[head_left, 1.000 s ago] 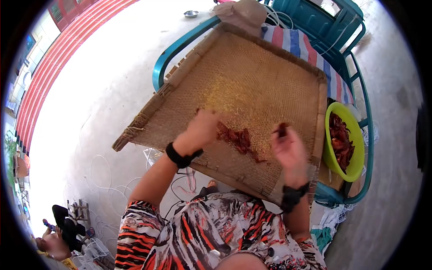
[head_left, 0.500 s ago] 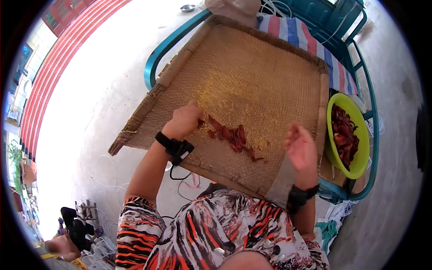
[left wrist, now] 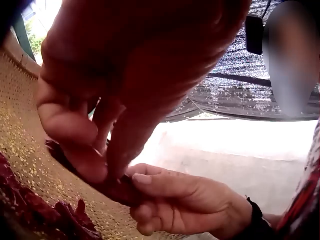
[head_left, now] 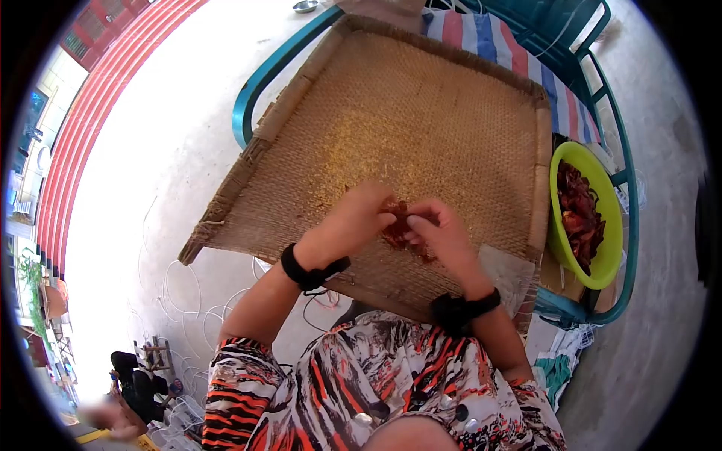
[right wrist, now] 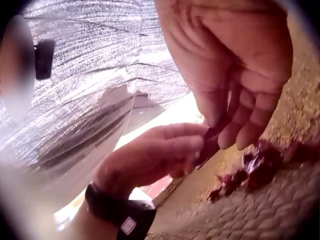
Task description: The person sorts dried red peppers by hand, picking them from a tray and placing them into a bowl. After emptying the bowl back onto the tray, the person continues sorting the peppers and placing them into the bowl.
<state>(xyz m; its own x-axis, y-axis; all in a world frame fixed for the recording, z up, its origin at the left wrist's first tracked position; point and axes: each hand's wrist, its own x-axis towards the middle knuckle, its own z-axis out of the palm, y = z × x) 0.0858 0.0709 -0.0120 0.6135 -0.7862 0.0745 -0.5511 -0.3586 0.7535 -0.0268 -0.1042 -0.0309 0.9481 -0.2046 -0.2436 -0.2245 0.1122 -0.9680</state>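
Both hands meet over the near middle of a woven bamboo tray (head_left: 459, 98). My left hand (head_left: 352, 222) pinches a dark red dried chili (left wrist: 120, 192) between thumb and fingers. The right hand (head_left: 445, 239) pinches the same chili close beside the left fingertips, as the right wrist view also shows the chili (right wrist: 209, 144) between both hands. Under them lies a small heap of dried chilies (right wrist: 265, 162), partly hidden by the hands in the head view. Yellow seeds (head_left: 357, 143) are strewn over the tray beyond the hands.
At the right, a yellow-green basin (head_left: 614, 252) holds many dried chilies (head_left: 580, 218). The tray rests over a green metal frame (head_left: 263, 83) with a striped cloth (head_left: 519, 56) behind it. A seated person (head_left: 139, 387) and loose cables are at lower left.
The right hand held a dark red piece a second ago, was open half a second ago, then moved left to the left hand. My left hand came right from the heap's left end.
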